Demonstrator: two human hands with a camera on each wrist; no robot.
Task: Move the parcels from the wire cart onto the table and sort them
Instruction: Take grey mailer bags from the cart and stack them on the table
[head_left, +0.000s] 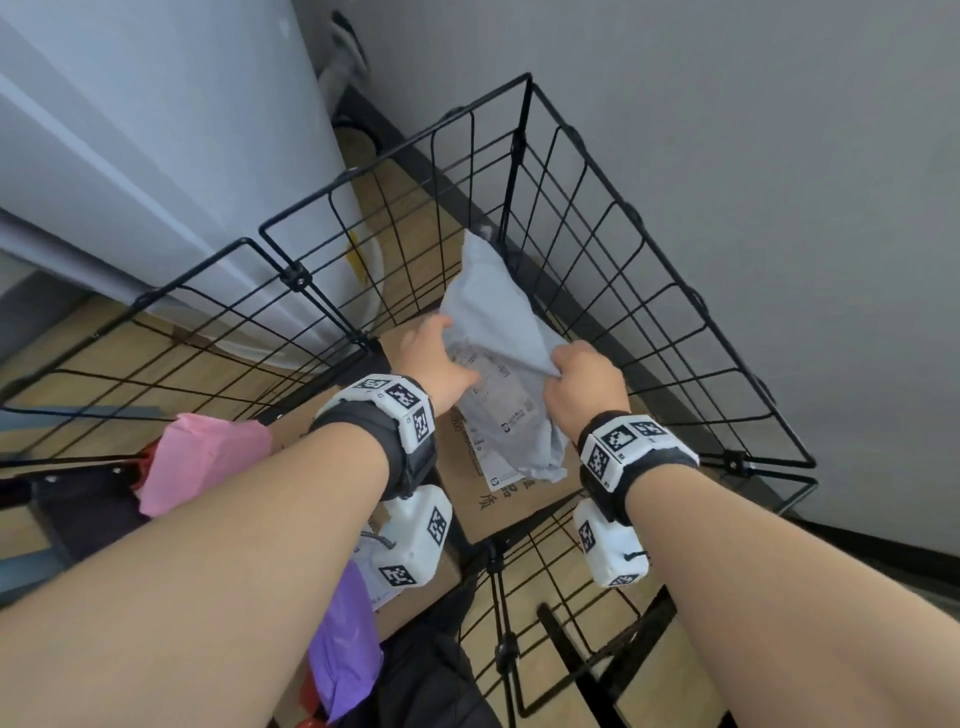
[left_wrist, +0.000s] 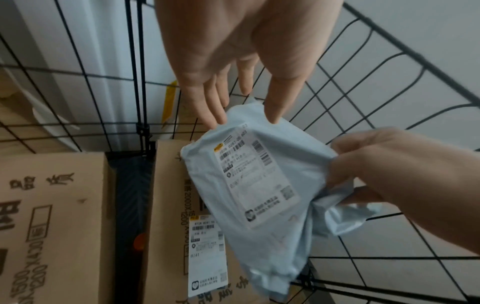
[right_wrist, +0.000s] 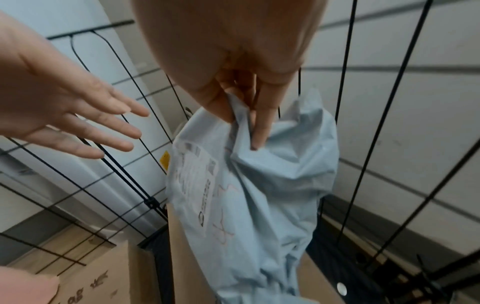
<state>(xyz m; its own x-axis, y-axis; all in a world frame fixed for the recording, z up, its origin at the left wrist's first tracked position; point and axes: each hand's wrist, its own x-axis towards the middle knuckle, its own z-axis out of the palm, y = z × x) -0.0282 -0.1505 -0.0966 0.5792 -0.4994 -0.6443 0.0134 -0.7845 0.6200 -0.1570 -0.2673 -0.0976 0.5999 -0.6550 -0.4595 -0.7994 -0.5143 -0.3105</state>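
Note:
A grey plastic mailer (head_left: 493, 322) with a white shipping label hangs inside the black wire cart (head_left: 623, 218), lifted above a cardboard box (head_left: 483, 504). My right hand (head_left: 582, 379) pinches a bunched fold at the mailer's right edge, thumb and fingers (right_wrist: 262, 127) curled into the plastic (right_wrist: 259, 195). My left hand (head_left: 434, 358) is at the mailer's left edge with its fingers straight. In the left wrist view its fingertips (left_wrist: 218, 117) reach the top edge of the mailer (left_wrist: 259, 185) without gripping it. The right hand (left_wrist: 389, 164) holds the crumpled side there.
The box (left_wrist: 168, 205) under the mailer carries its own white label (left_wrist: 206, 253); a second cardboard box (left_wrist: 52, 226) stands beside it. A pink parcel (head_left: 197, 462) and a purple one (head_left: 343, 644) lie near my left forearm. A white appliance (head_left: 156, 156) and a grey wall (head_left: 779, 156) flank the cart.

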